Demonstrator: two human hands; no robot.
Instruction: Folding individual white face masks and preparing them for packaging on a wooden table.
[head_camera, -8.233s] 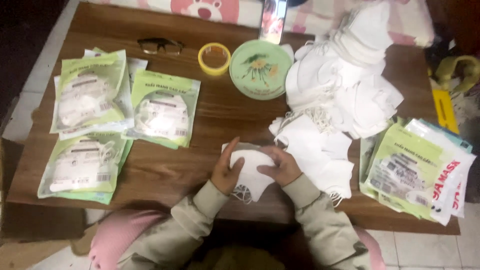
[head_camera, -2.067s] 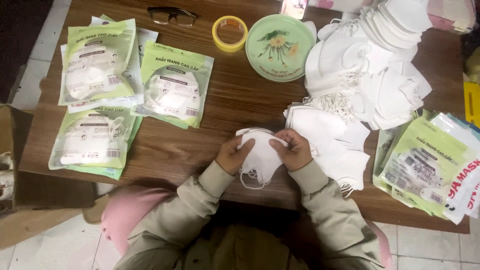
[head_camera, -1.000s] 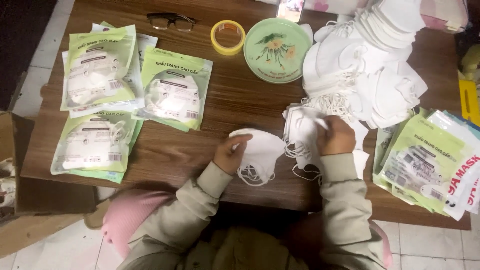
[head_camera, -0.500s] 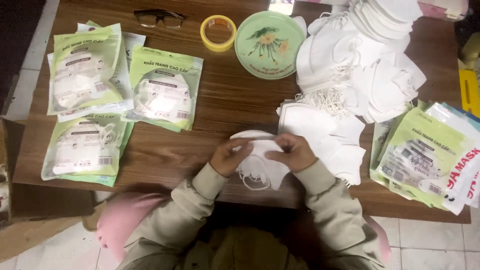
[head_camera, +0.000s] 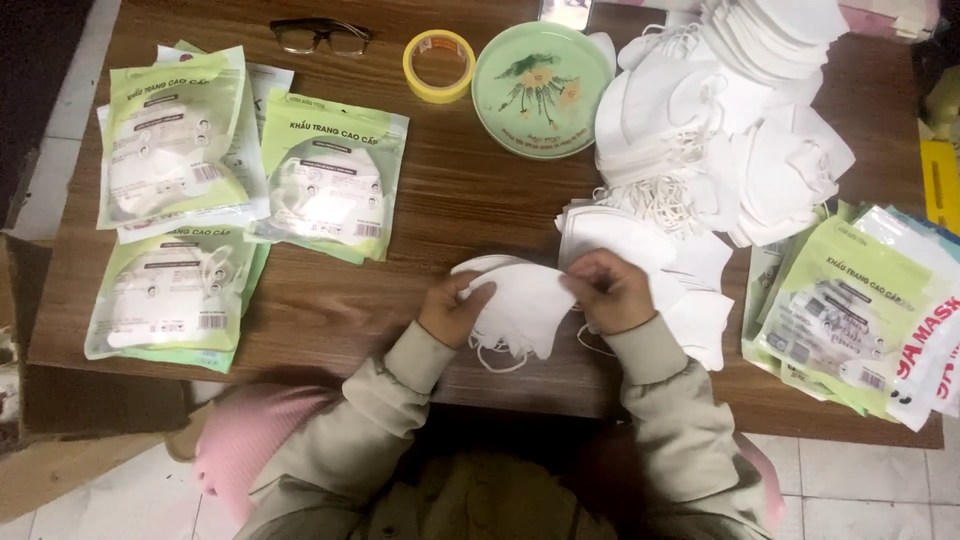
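Note:
Both my hands hold a small stack of white folded face masks (head_camera: 525, 305) just above the near edge of the wooden table (head_camera: 470, 200). My left hand (head_camera: 452, 310) grips the stack's left end; its ear loops hang below. My right hand (head_camera: 608, 290) pinches the right end. Right behind it lies a flat pile of loose white masks (head_camera: 650, 250), and a much bigger heap of masks (head_camera: 730, 130) fills the far right of the table.
Green packaged masks lie in piles at the left (head_camera: 170, 140), (head_camera: 335, 175), (head_camera: 170, 295). More green and white packets (head_camera: 860, 310) lie at the right edge. A green round plate (head_camera: 540, 75), a yellow tape roll (head_camera: 438, 65) and glasses (head_camera: 320, 35) sit at the back.
About a second ago my right hand was out on the loose mask pile at the right. It has come back, and both hands now hold the stack together.

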